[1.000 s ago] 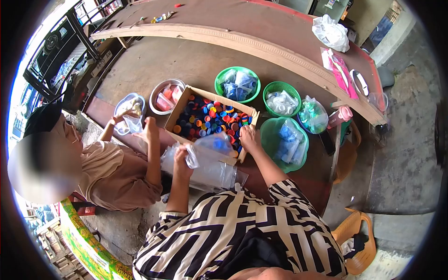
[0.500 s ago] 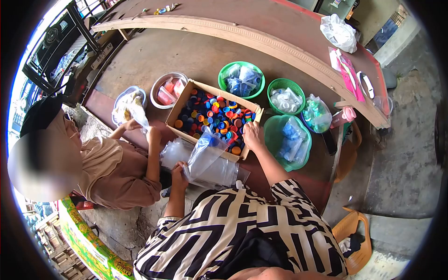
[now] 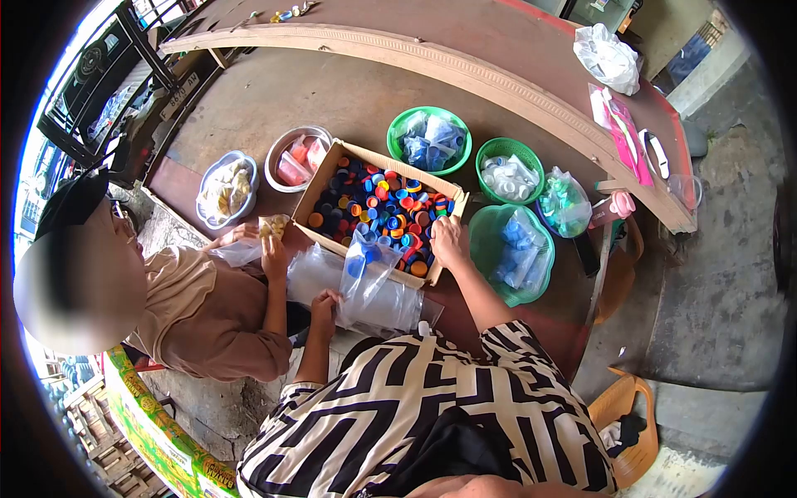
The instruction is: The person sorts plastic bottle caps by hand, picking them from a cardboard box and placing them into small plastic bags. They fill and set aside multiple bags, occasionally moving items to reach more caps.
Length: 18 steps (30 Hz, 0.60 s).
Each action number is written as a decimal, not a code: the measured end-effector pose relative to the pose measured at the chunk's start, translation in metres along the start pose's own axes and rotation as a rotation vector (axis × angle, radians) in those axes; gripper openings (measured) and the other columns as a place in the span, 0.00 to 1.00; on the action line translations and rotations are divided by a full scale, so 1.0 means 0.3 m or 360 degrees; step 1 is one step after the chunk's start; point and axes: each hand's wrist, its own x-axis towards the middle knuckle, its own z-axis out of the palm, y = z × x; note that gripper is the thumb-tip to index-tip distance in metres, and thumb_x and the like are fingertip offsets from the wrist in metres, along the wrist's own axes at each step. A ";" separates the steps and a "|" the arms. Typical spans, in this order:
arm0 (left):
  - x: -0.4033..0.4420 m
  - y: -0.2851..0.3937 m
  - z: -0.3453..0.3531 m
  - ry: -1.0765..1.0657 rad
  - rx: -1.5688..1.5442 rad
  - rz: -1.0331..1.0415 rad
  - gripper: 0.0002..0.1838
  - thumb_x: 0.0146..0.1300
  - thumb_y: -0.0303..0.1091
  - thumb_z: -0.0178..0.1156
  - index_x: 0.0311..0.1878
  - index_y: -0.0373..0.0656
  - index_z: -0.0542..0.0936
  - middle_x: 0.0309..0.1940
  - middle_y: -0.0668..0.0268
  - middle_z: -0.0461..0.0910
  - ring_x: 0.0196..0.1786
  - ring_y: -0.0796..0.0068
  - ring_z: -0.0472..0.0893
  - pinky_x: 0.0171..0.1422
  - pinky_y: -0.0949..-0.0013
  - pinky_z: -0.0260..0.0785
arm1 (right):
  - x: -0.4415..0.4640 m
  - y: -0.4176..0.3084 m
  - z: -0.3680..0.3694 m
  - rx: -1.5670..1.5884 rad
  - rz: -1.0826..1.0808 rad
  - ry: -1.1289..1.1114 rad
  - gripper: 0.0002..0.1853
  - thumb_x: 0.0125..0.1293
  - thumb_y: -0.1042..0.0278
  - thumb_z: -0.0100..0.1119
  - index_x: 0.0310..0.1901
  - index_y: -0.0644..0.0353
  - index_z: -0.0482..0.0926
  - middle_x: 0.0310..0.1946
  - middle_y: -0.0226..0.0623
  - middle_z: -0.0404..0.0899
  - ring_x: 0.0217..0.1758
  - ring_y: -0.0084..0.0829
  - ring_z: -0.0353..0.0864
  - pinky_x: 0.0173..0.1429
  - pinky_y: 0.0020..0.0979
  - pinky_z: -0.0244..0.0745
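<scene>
A cardboard box (image 3: 319, 189) full of loose plastic bottle caps (image 3: 390, 217) in blue, red, orange and yellow lies in front of me. My right hand (image 3: 449, 241) reaches over its right side, fingers bent together at the caps; what they hold is hidden. My left hand (image 3: 325, 309) is closed on the edge of a clear plastic bag (image 3: 371, 286) with blue caps inside. That bag leans on the box's near side, over a stack of flat clear bags (image 3: 315, 275).
Left, a co-worker (image 3: 220, 311) handles a small bag of yellowish pieces (image 3: 273, 226). Around the box stand a white basin (image 3: 203, 195), a metal bowl (image 3: 274, 178), green baskets (image 3: 467, 158) and a teal basin (image 3: 544, 278), holding filled bags. A wooden rail (image 3: 398, 48) runs behind.
The co-worker's hands have come away from the white basin toward the box, now with a small bag of yellowish pieces. My bag stands more upright; my hands have barely moved.
</scene>
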 end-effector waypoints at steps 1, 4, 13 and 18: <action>0.003 -0.005 -0.001 0.0013 0.0049 -0.0034 0.09 0.56 0.19 0.49 0.23 0.43 0.73 0.28 0.65 0.77 0.34 0.76 0.74 0.44 0.76 0.64 | 0.000 -0.001 -0.003 0.0006 -0.0007 0.0014 0.12 0.47 0.70 0.67 0.28 0.51 0.71 0.34 0.31 0.74 0.48 0.39 0.72 0.47 0.42 0.68; 0.003 -0.011 -0.004 0.0003 0.0073 -0.0067 0.09 0.56 0.19 0.49 0.23 0.44 0.74 0.29 0.66 0.78 0.33 0.78 0.74 0.42 0.78 0.63 | 0.001 -0.002 -0.006 0.0012 -0.0011 0.0016 0.12 0.47 0.70 0.67 0.28 0.52 0.71 0.34 0.31 0.74 0.48 0.39 0.72 0.46 0.42 0.68; -0.084 0.295 0.142 -0.0298 -0.0003 0.0136 0.08 0.53 0.20 0.53 0.20 0.41 0.74 0.25 0.64 0.74 0.30 0.77 0.69 0.38 0.76 0.60 | 0.004 -0.005 -0.012 -0.0017 -0.0004 -0.0010 0.10 0.48 0.70 0.67 0.28 0.52 0.72 0.34 0.31 0.75 0.47 0.39 0.73 0.46 0.42 0.69; -0.183 0.567 0.266 -0.0661 -0.0056 0.0297 0.07 0.50 0.19 0.53 0.19 0.38 0.74 0.26 0.60 0.74 0.30 0.74 0.71 0.35 0.76 0.60 | 0.003 -0.014 -0.020 0.0016 0.0056 -0.0154 0.08 0.51 0.69 0.66 0.31 0.52 0.75 0.36 0.31 0.76 0.49 0.37 0.73 0.53 0.44 0.68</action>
